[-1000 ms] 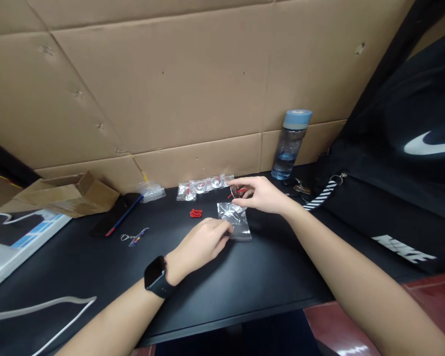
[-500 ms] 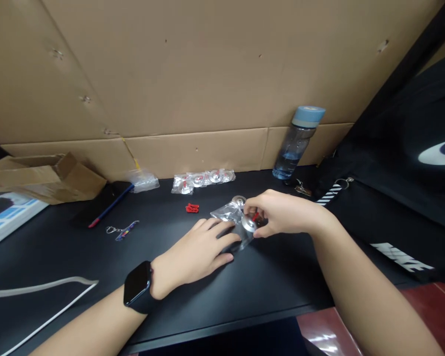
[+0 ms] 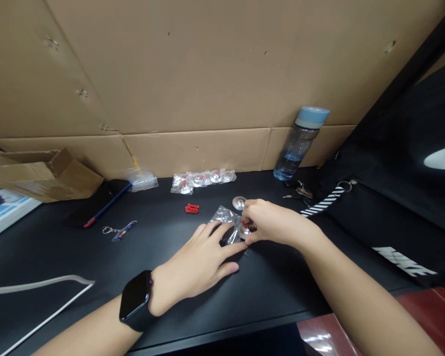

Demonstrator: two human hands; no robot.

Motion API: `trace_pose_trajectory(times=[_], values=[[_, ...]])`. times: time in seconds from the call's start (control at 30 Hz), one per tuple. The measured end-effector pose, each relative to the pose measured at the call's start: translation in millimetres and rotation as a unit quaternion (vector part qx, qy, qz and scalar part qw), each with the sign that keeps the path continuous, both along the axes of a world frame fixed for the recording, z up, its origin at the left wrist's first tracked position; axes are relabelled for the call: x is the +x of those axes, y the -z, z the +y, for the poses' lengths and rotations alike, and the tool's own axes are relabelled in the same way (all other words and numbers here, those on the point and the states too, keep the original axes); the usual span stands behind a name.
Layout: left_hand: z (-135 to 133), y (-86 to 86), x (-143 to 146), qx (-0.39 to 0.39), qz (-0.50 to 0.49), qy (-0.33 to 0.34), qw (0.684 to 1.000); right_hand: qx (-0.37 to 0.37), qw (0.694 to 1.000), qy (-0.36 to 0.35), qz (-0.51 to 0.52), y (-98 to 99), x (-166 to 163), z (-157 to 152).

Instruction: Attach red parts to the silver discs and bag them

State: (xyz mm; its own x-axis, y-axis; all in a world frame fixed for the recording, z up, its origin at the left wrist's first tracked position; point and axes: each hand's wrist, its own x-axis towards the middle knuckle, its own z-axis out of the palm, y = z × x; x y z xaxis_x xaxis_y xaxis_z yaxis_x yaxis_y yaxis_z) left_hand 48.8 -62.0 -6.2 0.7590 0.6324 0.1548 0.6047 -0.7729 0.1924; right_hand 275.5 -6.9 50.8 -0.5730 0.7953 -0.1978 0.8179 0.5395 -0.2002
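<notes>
My left hand (image 3: 198, 259) lies with its fingers spread and stretched over a clear plastic bag (image 3: 226, 216) on the black table. Beside its fingertips, my right hand (image 3: 261, 220) pinches a small silvery finger cymbal (image 3: 244, 232) with a red cord, tilted at the bag's right side. Whether the cymbal is inside the bag I cannot tell. Just behind the right fingers a second metal disc (image 3: 239, 202) rests on the table. Several red cords (image 3: 192, 208) lie in a small pile to the left.
Several bagged cymbals (image 3: 198, 180) line the cardboard wall (image 3: 207, 74). A water bottle (image 3: 295, 146) leans at the back right by keys (image 3: 304, 192) and a black bag (image 3: 400, 198). Leftward are a keychain (image 3: 124, 231), a pen (image 3: 107, 205), a phone (image 3: 111, 190) and a cardboard box (image 3: 33, 175).
My right hand has moved slightly left and down with the cymbal, closer to my left fingers. The second disc shows more fully. My left hand has shifted slightly on the bag.
</notes>
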Motion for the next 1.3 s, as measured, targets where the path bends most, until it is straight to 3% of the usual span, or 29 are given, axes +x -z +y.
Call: trace_pose_trajectory(times=[0.17,0.27,0.47,0.67,0.8,0.93,1.0,1.07,1.17,1.3], values=[[2,-1.3,-2,-0.005,-0.009,0.010,1.000,-0.047,0.995,-0.053,0.073,3.0,6,8],[3,-1.4,-2,-0.004,-0.015,0.010,1.000,-0.029,0.992,-0.068,0.105,1.0,4,10],[4,-1.8,-4,-0.005,-0.023,0.012,1.000,0.098,0.985,-0.095,0.109,11.7,-3,16],[6,-2.3,-10,0.014,-0.016,-0.015,1.000,0.249,0.949,-0.166,0.098,37.9,-19,28],[11,-9.0,-17,0.008,-0.022,-0.017,1.000,0.295,0.942,-0.138,0.077,43.6,-28,32],[19,-16.4,-22,-0.002,-0.040,-0.010,0.999,0.180,0.960,-0.146,0.157,27.3,-14,31],[22,-17.5,-22,0.000,-0.053,-0.028,0.998,0.104,0.960,-0.146,0.214,17.3,-3,31],[25,-16.4,-20,0.018,-0.051,-0.061,0.997,0.083,0.959,-0.132,0.237,11.3,7,33],[29,-12.1,-18,0.051,-0.026,-0.087,0.995,0.064,0.961,-0.143,0.227,11.5,12,35],[34,-5.0,-19,0.068,-0.025,-0.095,0.993,-0.019,0.960,-0.203,0.192,14.0,6,33]])
